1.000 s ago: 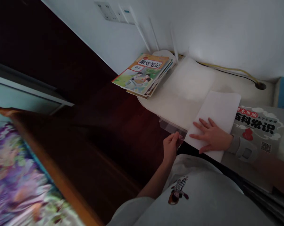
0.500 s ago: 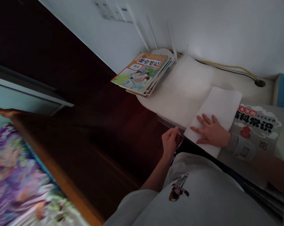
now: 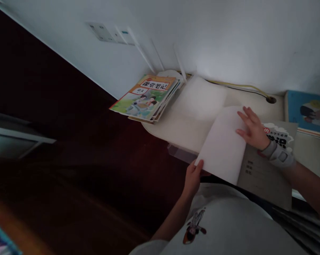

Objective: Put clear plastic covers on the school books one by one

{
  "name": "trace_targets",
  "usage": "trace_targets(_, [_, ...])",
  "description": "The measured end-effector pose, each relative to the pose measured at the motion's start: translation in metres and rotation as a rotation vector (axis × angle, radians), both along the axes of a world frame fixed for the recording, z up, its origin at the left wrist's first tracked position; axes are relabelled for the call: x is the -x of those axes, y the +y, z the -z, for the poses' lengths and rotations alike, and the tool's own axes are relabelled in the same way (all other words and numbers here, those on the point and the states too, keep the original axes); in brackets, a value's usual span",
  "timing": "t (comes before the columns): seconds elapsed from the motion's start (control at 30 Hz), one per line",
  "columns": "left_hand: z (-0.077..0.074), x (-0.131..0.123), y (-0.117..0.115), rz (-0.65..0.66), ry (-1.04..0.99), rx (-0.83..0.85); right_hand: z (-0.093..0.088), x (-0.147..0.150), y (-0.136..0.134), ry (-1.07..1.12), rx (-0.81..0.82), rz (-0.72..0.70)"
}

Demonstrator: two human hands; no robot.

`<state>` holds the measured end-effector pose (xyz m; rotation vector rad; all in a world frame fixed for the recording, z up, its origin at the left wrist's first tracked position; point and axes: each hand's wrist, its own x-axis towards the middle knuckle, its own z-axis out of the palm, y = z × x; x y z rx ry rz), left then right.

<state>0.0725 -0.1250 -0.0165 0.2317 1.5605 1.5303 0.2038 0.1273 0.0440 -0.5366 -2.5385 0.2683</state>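
A blank white sheet of paper lies aslant at the desk's front edge, its far end bowed up slightly. My left hand pinches the near left corner, thumb on top and the fingers partly hidden beneath. At the far right edge of the paper, my right hand rests with its fingers apart, a pale watch on the wrist. Under the paper's right side and my right wrist is a grey book with Chinese lettering, its cover partly covered.
A stack of books sits on the left end of the white desk, beside a white router with antennas. A blue picture book is at the right. Cables run along the wall to a hole in the desktop.
My left hand has come up from beside the desk edge and gripped the paper's corner. My right hand has slid from the paper's middle to its far right edge. The view has shifted.
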Motion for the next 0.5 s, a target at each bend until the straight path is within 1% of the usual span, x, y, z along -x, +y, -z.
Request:
trace_targets(0.03, [-0.008, 0.006, -0.005, 0.165, 0.002, 0.044, 0.008, -0.003, 0.01, 0.023, 0.026, 0.062])
trace_targets(0.07, [-0.019, 0.013, -0.01, 0.384, 0.007, 0.082, 0.018, -0.005, 0.018, 0.034, 0.052, 0.103])
trace_targets(0.1, [-0.033, 0.018, -0.014, 0.63, 0.035, 0.106, 0.027, -0.004, 0.023, 0.046, 0.074, 0.131])
trace_targets(0.13, [-0.049, 0.023, -0.016, 0.875, 0.08, 0.095, 0.036, -0.002, 0.025, 0.055, 0.091, 0.153])
trace_targets(0.17, [-0.065, 0.025, -0.015, 1.02, 0.198, 0.055, 0.042, 0.001, 0.026, 0.061, 0.101, 0.166])
trace_targets(0.2, [-0.081, 0.024, -0.01, 1.055, 0.39, -0.002, 0.047, 0.005, 0.025, 0.058, 0.105, 0.175])
trace_targets(0.23, [-0.095, 0.021, 0.0, 1.008, 0.6, -0.048, 0.049, 0.008, 0.023, 0.043, 0.106, 0.179])
trace_targets(0.27, [-0.105, 0.015, 0.012, 0.92, 0.801, -0.067, 0.05, 0.011, 0.021, 0.018, 0.105, 0.18])
trace_targets(0.3, [-0.111, 0.008, 0.027, 0.846, 0.989, -0.076, 0.05, 0.013, 0.02, -0.012, 0.106, 0.172])
trace_targets(0.33, [-0.114, -0.001, 0.043, 0.823, 1.173, -0.089, 0.049, 0.013, 0.019, -0.041, 0.111, 0.156])
trace_targets(0.4, [-0.109, -0.019, 0.072, 0.838, 1.459, -0.038, 0.046, 0.013, 0.019, -0.081, 0.123, 0.116])
trace_targets(0.43, [-0.103, -0.028, 0.082, 0.883, 1.552, -0.006, 0.045, 0.011, 0.019, -0.099, 0.124, 0.098])
trace_targets(0.5, [-0.089, -0.043, 0.094, 0.978, 1.652, 0.058, 0.044, 0.009, 0.021, -0.153, 0.115, 0.08])
